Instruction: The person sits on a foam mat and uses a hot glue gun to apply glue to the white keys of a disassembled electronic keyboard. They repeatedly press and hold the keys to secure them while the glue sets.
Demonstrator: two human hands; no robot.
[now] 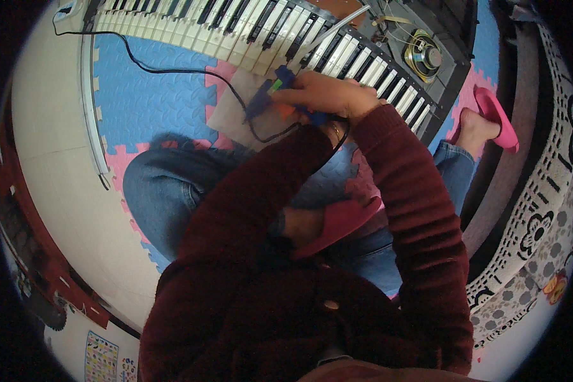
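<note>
Evidently, the keyboard (194, 35) is already opened, its speaker (431, 58) exposed, and closing it seems left undone. Just beside its keys, the right hand (337, 95) grips a blue corded tool (284, 76); the left hand (335, 130), mostly hidden beneath, I cannot judge.

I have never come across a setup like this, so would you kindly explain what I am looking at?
There is no robot here: a person works with bare hands. The single picture comes from a wide fisheye camera on their head, looking down, so straight edges bend near the rim. The person sits on blue and pink foam mats. The right hand grips a blue tool with orange and green parts. The left hand is mostly hidden beneath it, so its grip is unclear. A black cord runs toward the hands. Beyond them lies a piano-style keyboard, with a round speaker exposed beside its keys.
</note>
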